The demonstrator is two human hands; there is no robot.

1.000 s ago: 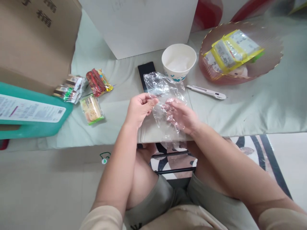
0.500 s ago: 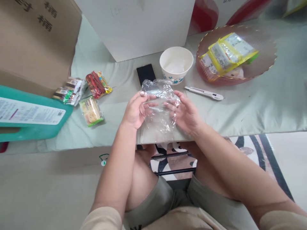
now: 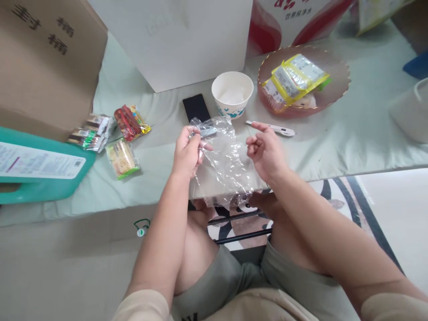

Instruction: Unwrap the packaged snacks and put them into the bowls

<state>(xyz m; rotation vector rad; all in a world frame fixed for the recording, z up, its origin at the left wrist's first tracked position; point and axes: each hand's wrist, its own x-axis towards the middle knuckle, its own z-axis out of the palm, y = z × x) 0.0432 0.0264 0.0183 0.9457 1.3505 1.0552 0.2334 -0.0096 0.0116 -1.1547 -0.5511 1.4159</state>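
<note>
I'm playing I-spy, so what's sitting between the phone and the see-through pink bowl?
In the head view, a white paper bowl with blue prints stands between the smartphone and the pink bowl.

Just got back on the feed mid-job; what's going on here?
A person's left hand grips a crumpled, clear plastic bag at the table's front edge. The right hand appears to hold nothing; its extended index finger overlaps the utility knife in view, and I can't tell whether they touch. The smartphone lies partly behind the bag, beside the paper bowl. Packaged snacks lie to the left.
</note>
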